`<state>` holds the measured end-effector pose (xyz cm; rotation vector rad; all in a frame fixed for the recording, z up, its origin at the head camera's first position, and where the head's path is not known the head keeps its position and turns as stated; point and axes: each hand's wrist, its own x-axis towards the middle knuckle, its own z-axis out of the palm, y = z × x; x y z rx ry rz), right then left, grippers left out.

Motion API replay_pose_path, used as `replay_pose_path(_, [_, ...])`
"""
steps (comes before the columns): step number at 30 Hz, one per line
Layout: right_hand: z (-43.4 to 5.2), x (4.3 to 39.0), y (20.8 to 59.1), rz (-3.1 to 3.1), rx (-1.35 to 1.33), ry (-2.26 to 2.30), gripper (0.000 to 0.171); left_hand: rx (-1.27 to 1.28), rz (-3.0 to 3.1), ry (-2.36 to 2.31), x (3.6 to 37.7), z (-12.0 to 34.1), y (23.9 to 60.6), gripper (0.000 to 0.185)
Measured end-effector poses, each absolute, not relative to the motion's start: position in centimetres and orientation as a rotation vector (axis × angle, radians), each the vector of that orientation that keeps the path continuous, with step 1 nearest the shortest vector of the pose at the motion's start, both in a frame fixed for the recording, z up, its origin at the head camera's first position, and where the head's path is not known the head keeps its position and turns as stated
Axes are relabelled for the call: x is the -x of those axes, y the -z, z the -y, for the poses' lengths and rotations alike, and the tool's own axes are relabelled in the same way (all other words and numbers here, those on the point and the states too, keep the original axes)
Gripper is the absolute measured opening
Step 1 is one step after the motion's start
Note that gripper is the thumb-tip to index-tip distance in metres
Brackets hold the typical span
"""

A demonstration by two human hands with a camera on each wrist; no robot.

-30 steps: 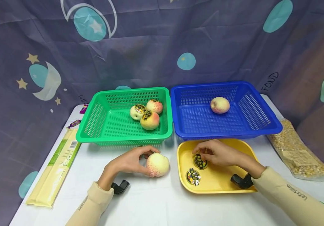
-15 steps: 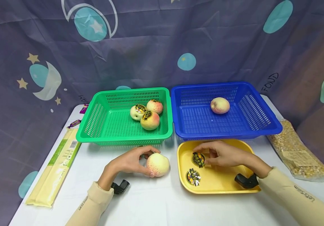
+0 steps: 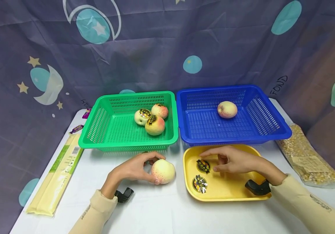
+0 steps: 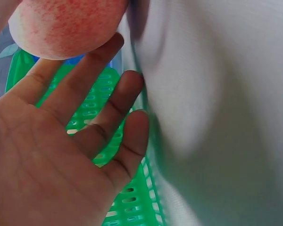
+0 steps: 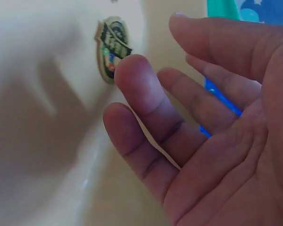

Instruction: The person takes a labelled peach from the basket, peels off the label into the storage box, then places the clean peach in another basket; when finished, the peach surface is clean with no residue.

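Note:
My left hand (image 3: 135, 167) grips a pale yellow peach with red speckles (image 3: 163, 171) on the white table, thumb and forefinger on either side of it. In the left wrist view, the peach (image 4: 68, 26) sits at the top and the other fingers spread loosely below. Over the yellow tray (image 3: 189, 191), my right hand (image 3: 236, 159) holds nothing, thumb and forefinger apart. Just left of its fingertips lies a round black-and-gold sticker (image 3: 203, 166), also seen as a sticker (image 5: 114, 49) in the right wrist view. A second, shinier round sticker (image 3: 199, 184) lies nearer the tray's front.
Behind my left hand stands a green basket (image 3: 127, 144) with three stickered peaches (image 3: 155, 125). Beside it, a blue basket (image 3: 202, 130) holds one peach (image 3: 227, 109) showing no sticker. A long yellow-and-green packet (image 3: 57, 175) lies left; a bag of yellow grains (image 3: 309, 156) lies right.
My right hand has drawn back a little to the right, its fingers coming away from the upper sticker, which has shifted slightly left. The left hand and its peach stay put.

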<state>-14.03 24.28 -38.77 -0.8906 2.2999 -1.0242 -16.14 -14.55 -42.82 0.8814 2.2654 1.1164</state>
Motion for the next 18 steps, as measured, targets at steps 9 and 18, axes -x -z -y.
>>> replay_pose_path(9, [-26.0,13.3,36.6,-2.329,0.945,1.105,0.041,-0.907,-2.297,-1.163,15.9,14.6,43.5,0.067])
replay_pose_path(18, [-29.9,13.2,33.7,-2.833,0.908,1.107,0.038,-0.900,-2.319,-1.192,15.6,15.0,42.6,0.066])
